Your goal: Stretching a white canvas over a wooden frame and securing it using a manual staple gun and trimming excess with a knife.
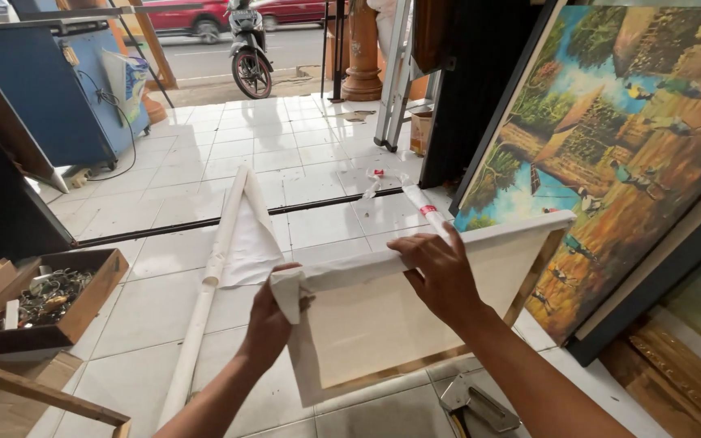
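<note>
Holding the canvas frame (415, 300) upright, your left hand (273, 312) pinches its folded corner (white cloth), your right hand (440, 272) grips the top edge.

We see an off-white canvas (399, 316) on a frame with a gold edge showing at its lower side. At nine o'clock from it lies a white roll of cloth (219, 259) on pale grey floor tiles (204, 154). At two o'clock stands a painting (610, 146) in blues, greens and oranges. A wooden box (95, 296) at nine o'clock is brown; the cabinet (50, 97) at eleven o'clock is blue.
</note>
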